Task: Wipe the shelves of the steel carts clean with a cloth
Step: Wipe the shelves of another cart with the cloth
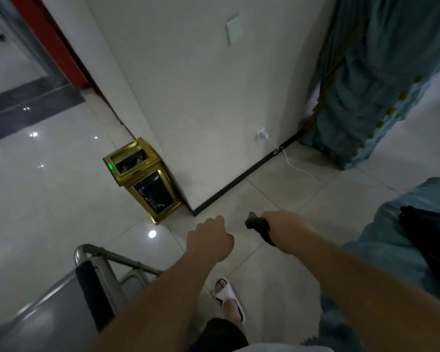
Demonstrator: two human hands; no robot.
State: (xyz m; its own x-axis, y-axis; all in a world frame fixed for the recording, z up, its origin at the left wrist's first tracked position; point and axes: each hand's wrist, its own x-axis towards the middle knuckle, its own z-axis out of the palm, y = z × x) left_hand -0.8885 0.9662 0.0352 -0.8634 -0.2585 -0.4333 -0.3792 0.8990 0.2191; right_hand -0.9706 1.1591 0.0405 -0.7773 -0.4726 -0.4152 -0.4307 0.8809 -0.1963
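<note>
Dark cloth (258,226) gripped in right hand (287,226), left hand (211,237) beside.

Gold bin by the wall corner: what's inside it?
Through the open top of the gold bin, some dark and pale rubbish shows; items are too blurred to name, and its lower contents are hidden.

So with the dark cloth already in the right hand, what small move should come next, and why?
Probably swing the right hand and its dark cloth left and down onto the steel cart: both hands hang over bare floor, and the left hand holds nothing.
</note>
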